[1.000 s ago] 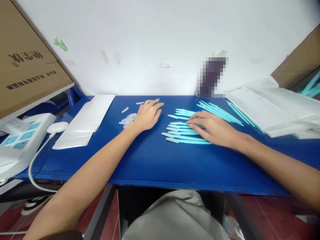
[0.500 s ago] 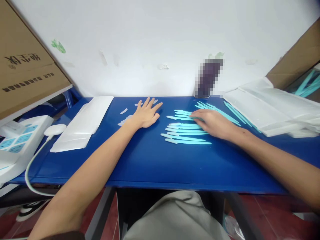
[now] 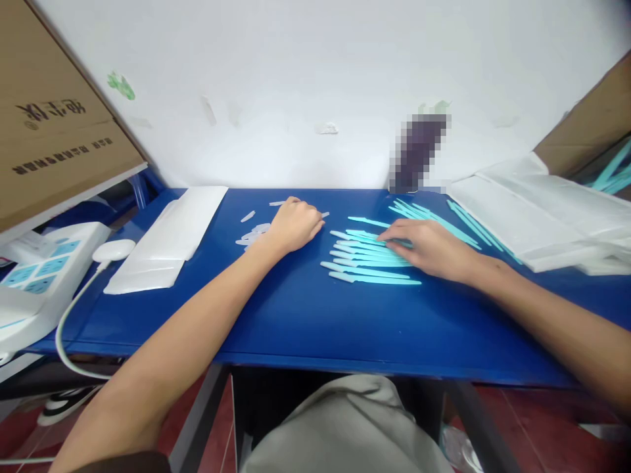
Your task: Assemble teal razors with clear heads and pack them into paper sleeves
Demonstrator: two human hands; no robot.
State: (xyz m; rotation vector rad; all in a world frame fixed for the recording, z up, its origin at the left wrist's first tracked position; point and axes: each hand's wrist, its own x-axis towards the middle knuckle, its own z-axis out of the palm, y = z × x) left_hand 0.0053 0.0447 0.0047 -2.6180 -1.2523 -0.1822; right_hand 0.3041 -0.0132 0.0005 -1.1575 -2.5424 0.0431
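Observation:
My left hand [image 3: 297, 225] rests on the blue table with its fingers curled under, among small translucent blade caps [image 3: 255, 231]. Whatever those fingers hold, if anything, is hidden beneath the hand. My right hand [image 3: 422, 244] is over a row of turquoise eyebrow razors [image 3: 372, 261], thumb and fingertips pinched on one in the upper part of the row. The razors lie roughly side by side, their pale ends pointing left. Behind my right hand, more turquoise razors [image 3: 434, 220] lie slanted in loose bunches.
A white sheet or flat bag [image 3: 170, 236] lies at the left, beside a white power strip [image 3: 54, 282] with a plugged-in cable. Clear plastic bags [image 3: 547, 217] are stacked at the right. A blurred phone-like object [image 3: 419, 154] leans on the wall. Cardboard boxes [image 3: 59, 125] flank the table.
My left hand has gone from spread fingers to curled ones. My right hand has shifted slightly, and the upper razors have moved closer to the lower ones.

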